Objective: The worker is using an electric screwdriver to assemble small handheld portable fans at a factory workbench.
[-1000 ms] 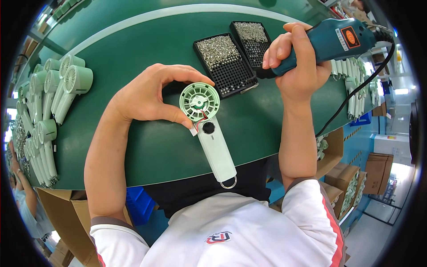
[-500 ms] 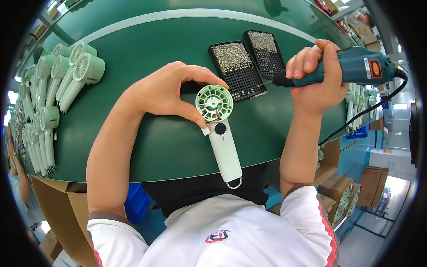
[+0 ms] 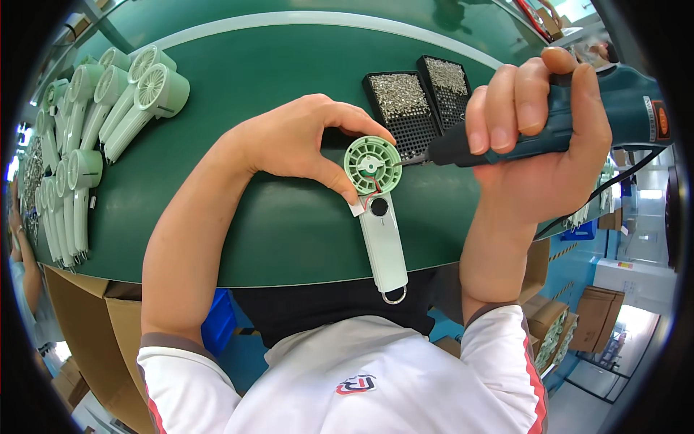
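Note:
My left hand (image 3: 307, 141) is closed round the head of a pale green handheld fan (image 3: 384, 242), thumb on its near left side and fingers at the far side. The fan's round head is uncovered, showing a slotted ring, a centre motor plate and thin red and dark wires. Its white handle points toward me and ends in a metal loop. In my right hand (image 3: 531, 137) is a teal electric screwdriver (image 3: 622, 108), its black nose pointing left. The bit tip is at the right rim of the fan head; whether it touches cannot be made out.
Two black screw trays (image 3: 401, 108) full of small silver screws lie beyond the fan. Several assembled green fans (image 3: 148, 101) are grouped on the left of the green table (image 3: 289, 231). A black cord (image 3: 614, 186) trails from the screwdriver. Cardboard boxes (image 3: 87, 325) and a blue bin (image 3: 218, 322) stand below.
My right hand has brought the screwdriver from the screw tray toward me, its bit now at the fan head's rim. My left hand still holds the fan, which appears slightly farther right.

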The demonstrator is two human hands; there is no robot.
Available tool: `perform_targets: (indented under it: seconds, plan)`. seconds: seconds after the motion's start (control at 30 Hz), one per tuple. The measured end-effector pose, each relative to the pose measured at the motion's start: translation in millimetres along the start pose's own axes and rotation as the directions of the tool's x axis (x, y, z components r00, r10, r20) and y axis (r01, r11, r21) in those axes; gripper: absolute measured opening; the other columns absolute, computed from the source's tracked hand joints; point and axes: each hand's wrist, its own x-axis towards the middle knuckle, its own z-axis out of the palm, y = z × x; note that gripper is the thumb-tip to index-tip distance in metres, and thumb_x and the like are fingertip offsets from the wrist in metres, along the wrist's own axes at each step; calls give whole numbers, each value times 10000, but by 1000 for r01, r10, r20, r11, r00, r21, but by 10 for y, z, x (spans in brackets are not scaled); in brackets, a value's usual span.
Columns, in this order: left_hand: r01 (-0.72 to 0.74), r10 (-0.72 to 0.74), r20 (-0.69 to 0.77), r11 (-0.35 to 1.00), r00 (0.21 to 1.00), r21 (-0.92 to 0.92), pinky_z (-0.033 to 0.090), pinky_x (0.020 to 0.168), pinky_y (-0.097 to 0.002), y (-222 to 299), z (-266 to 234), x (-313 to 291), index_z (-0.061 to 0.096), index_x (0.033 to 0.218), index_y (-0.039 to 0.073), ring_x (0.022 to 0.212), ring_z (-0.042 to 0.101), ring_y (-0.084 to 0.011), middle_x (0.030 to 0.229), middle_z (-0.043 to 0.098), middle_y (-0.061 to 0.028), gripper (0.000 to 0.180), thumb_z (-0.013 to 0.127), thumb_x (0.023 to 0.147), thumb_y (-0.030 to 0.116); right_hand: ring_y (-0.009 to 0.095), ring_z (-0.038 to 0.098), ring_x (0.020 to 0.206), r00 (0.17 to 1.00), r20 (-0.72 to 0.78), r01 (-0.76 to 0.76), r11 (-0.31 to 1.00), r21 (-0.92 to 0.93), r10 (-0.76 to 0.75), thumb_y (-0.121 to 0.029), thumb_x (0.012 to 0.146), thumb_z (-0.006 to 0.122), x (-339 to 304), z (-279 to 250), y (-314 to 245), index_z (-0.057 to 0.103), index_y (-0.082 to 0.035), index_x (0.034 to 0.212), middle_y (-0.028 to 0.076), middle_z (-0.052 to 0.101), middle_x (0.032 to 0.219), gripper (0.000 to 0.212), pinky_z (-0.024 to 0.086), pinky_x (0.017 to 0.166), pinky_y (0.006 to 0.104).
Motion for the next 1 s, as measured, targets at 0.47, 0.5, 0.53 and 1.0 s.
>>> perform_targets:
  seconds: [0.47, 0.5, 0.53, 1.0]
  plan:
    - [49, -49, 11, 998, 999, -37, 533, 968, -332, 31, -42, -35, 710, 1251, 25, 1023, 698, -221, 1121, 746, -91, 690, 962, 622, 157, 161, 499, 550, 957, -167, -190, 946, 262, 238, -291, 1116, 319, -75, 336, 153, 611, 20, 1290, 30, 542, 738, 460, 483, 459, 342]
    - [50, -50, 12, 998, 999, -38, 533, 968, -332, 41, -45, -39, 710, 1251, 25, 1023, 698, -221, 1121, 746, -91, 690, 962, 622, 157, 163, 500, 550, 952, -181, -192, 942, 277, 248, -291, 1116, 319, -80, 352, 158, 605, 24, 1292, 31, 544, 738, 460, 483, 459, 344]
    - [61, -60, 15, 997, 998, -38, 533, 969, -332, 53, -47, -41, 712, 1248, 24, 1024, 698, -221, 1122, 746, -90, 690, 964, 619, 153, 166, 501, 550, 947, -195, -194, 937, 291, 256, -291, 1116, 320, -86, 364, 159, 599, 27, 1293, 33, 545, 737, 459, 483, 459, 346]
    - [117, -117, 30, 993, 993, 2, 535, 957, -337, 80, -65, -27, 716, 1230, 6, 1026, 699, -253, 1121, 745, -113, 709, 978, 593, 180, 189, 518, 483, 948, -242, -253, 951, -177, 207, -233, 1078, 434, -137, 371, 261, 596, 67, 1175, 53, 531, 647, 354, 485, 425, 380]
